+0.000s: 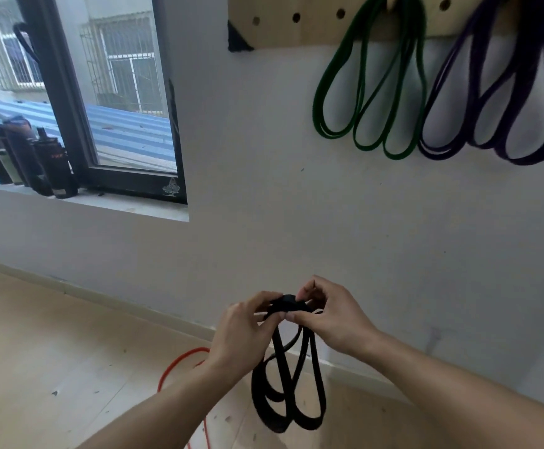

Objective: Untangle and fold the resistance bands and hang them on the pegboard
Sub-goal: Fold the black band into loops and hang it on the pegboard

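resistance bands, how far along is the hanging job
Done: the green band and purple band hang folded from the pegboard. In hand: the left hand and right hand pinch the gathered black band, not yet hung. Left: the red band lies on the floor.

We take this for a plain room used as a home gym or small exercise studio. A wooden pegboard on the white wall carries green bands and purple bands. The pale wood floor lies bare, and drink bottles stand on the windowsill.
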A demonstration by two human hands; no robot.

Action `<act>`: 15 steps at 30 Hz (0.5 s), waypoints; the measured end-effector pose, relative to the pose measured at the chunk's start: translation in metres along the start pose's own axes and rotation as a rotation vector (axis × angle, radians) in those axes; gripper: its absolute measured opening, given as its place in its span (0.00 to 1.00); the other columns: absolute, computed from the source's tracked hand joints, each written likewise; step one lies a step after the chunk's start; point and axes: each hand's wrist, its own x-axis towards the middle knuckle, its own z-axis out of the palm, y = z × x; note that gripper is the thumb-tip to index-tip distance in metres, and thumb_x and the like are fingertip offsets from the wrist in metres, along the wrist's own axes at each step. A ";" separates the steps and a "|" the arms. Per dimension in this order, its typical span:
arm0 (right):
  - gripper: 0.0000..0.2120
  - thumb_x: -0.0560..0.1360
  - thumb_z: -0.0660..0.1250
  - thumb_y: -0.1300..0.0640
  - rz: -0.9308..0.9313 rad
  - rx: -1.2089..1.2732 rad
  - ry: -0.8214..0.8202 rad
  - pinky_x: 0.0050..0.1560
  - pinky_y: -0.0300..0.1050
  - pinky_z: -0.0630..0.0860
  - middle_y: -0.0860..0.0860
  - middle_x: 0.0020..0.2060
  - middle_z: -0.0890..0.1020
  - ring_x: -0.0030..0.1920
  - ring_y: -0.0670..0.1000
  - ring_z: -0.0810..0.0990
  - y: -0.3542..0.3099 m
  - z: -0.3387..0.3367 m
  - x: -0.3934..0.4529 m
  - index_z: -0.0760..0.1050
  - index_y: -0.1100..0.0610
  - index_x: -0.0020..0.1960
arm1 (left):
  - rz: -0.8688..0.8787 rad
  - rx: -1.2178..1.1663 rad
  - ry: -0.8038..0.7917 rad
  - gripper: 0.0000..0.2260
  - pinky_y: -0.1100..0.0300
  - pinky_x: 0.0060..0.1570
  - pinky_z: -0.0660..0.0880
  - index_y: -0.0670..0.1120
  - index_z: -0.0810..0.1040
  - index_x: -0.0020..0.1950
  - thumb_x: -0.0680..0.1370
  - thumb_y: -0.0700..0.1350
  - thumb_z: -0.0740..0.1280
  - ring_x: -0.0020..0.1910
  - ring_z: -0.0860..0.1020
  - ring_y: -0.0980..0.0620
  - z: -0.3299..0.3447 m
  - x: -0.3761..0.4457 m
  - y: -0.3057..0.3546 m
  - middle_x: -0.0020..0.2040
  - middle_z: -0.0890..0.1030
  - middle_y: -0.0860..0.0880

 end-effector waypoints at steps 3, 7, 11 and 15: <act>0.13 0.70 0.81 0.56 -0.033 0.027 0.061 0.42 0.41 0.79 0.46 0.39 0.87 0.42 0.49 0.86 -0.007 -0.010 0.001 0.76 0.51 0.43 | -0.031 -0.094 -0.040 0.14 0.62 0.55 0.81 0.55 0.83 0.60 0.75 0.46 0.76 0.52 0.84 0.64 -0.005 0.006 0.014 0.50 0.87 0.60; 0.13 0.72 0.80 0.56 -0.037 0.012 0.070 0.45 0.40 0.78 0.44 0.40 0.87 0.43 0.44 0.85 -0.018 -0.028 -0.002 0.75 0.51 0.45 | -0.036 -0.109 -0.111 0.16 0.71 0.48 0.78 0.53 0.83 0.61 0.75 0.42 0.76 0.47 0.84 0.65 -0.011 0.018 0.034 0.47 0.86 0.59; 0.12 0.73 0.79 0.56 -0.073 -0.005 0.102 0.47 0.42 0.78 0.46 0.42 0.88 0.44 0.44 0.85 -0.033 -0.047 -0.005 0.75 0.51 0.46 | 0.027 -0.116 -0.094 0.14 0.73 0.46 0.75 0.47 0.84 0.60 0.75 0.38 0.75 0.46 0.83 0.65 -0.010 0.028 0.059 0.48 0.87 0.55; 0.13 0.72 0.80 0.56 -0.123 -0.012 0.190 0.47 0.41 0.77 0.46 0.41 0.87 0.43 0.43 0.84 -0.052 -0.066 -0.007 0.76 0.50 0.46 | 0.110 -0.108 -0.023 0.12 0.76 0.44 0.73 0.48 0.85 0.57 0.76 0.38 0.75 0.45 0.82 0.69 -0.011 0.036 0.087 0.45 0.85 0.58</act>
